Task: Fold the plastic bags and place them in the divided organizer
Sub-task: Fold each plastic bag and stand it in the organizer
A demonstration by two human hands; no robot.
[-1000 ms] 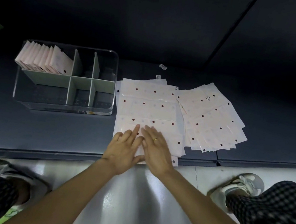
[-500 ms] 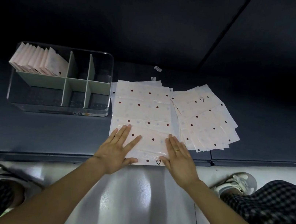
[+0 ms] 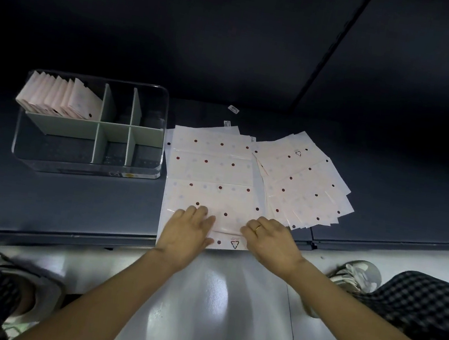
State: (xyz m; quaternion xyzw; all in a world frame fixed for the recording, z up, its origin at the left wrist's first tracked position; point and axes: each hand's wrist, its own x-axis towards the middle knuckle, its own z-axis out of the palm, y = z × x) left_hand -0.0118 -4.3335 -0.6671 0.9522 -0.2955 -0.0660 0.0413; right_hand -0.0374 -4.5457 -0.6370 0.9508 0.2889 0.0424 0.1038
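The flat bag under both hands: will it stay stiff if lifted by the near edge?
Probably not. The bag is a thin creased sheet, so it should droop. Its glossy film will likely slide over the bags beneath. It looks very light.
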